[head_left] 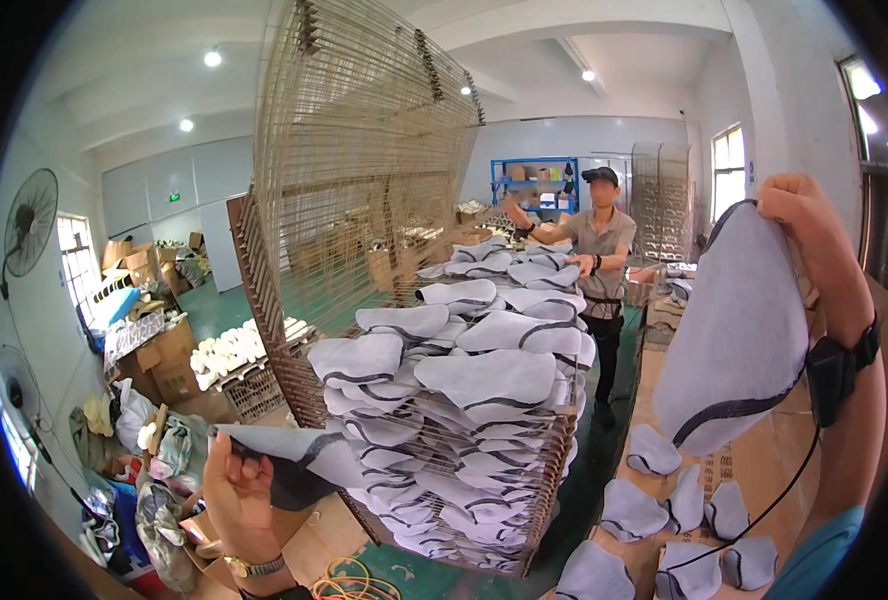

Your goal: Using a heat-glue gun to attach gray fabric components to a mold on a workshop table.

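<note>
High on the right, my right hand (789, 197) pinches the top corner of a large grey fabric piece (739, 325) with a dark curved edge, which hangs down. My left hand (247, 500), low on the left, grips the tip of another grey fabric piece (309, 450) with a dark underside. That piece reaches across to the front corner of a wire drying rack (364, 160). Many similar grey pieces (484, 380) lie in layers on the rack's lower shelves, while its upper wire shelves are tilted up.
Cardboard at the right carries several smaller grey pieces (634, 510). Behind the rack's right side stands a co-worker (604, 240), one hand by the pieces. Bags and boxes (164, 360) crowd the left wall. An orange hose (354, 580) lies on the floor.
</note>
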Tool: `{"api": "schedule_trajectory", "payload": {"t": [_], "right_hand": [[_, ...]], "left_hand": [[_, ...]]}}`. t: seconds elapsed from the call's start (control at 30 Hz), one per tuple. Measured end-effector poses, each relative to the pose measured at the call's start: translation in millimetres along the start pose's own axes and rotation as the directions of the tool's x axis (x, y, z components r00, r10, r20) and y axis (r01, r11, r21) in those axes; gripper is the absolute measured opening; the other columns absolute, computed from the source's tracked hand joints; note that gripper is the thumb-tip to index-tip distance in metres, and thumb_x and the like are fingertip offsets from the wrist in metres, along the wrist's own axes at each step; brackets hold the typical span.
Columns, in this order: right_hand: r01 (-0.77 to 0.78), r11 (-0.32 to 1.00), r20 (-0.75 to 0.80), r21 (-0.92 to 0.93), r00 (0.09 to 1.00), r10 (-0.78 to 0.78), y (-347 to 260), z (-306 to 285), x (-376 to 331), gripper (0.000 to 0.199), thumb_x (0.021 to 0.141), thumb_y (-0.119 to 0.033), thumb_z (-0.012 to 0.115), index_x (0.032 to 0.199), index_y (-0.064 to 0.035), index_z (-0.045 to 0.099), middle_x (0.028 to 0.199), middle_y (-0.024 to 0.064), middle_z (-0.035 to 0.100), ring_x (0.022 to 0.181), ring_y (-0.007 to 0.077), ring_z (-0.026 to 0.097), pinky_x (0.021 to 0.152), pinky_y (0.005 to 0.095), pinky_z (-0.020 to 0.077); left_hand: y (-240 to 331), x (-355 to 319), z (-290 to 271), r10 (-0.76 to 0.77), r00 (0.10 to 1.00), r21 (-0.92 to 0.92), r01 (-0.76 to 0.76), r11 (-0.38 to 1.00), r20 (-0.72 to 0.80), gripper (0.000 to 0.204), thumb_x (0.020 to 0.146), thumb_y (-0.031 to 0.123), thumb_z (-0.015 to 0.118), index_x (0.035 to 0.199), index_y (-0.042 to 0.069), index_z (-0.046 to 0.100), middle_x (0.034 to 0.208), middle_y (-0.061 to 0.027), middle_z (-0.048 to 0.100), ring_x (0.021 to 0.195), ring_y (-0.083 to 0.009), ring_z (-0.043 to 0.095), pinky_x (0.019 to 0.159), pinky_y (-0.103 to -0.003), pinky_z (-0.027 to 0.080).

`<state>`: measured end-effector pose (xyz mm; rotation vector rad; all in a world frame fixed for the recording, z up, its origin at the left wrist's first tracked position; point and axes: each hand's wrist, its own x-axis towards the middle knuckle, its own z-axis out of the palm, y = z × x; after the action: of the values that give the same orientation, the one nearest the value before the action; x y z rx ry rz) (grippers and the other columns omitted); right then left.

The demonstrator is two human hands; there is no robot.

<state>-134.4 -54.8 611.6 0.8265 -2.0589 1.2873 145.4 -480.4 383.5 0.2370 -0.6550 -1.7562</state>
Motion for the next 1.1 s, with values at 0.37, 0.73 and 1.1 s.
{"api": "schedule_trajectory", "payload": {"t": [0.37,0.73,1.1], "right_hand": [[0.086,0.991,0.038,0.104,0.995,-0.09,-27,55,73,0.012,0.066,-0.016,0.055,0.06,-0.0085,0.048,0.062,-0.0044,0.04,0.062,0.0066,0.037,0.056,0.0234,0.0304],[0.236,0.954,0.185,0.186,0.945,-0.27,-57,154,134,0.014,0.066,-0.025,0.059,0.064,-0.0104,0.059,0.065,-0.0043,0.049,0.063,0.0071,0.048,0.06,0.0274,0.0404],[0.419,0.89,-0.082,-0.181,0.895,-0.438,40,460,204,0.016,0.062,-0.014,0.066,0.061,-0.0011,0.057,0.058,0.0075,0.055,0.052,0.019,0.052,0.047,0.0334,0.0386]], "left_hand": [[13,43,76,-0.014,0.976,-0.061,0.028,0.998,0.216,0.017,0.086,0.019,0.056,0.071,0.013,0.05,0.051,0.0066,0.035,0.049,-0.0079,0.04,0.06,-0.029,0.046],[-15,121,118,-0.051,0.953,-0.044,0.067,0.997,0.299,0.013,0.081,0.016,0.062,0.072,0.015,0.053,0.052,0.0083,0.036,0.05,-0.0078,0.038,0.062,-0.028,0.042],[-110,251,148,-0.033,0.969,-0.033,0.042,0.999,0.244,0.014,0.075,0.017,0.067,0.073,0.015,0.054,0.059,0.0052,0.044,0.055,-0.0094,0.045,0.059,-0.026,0.039]]}}
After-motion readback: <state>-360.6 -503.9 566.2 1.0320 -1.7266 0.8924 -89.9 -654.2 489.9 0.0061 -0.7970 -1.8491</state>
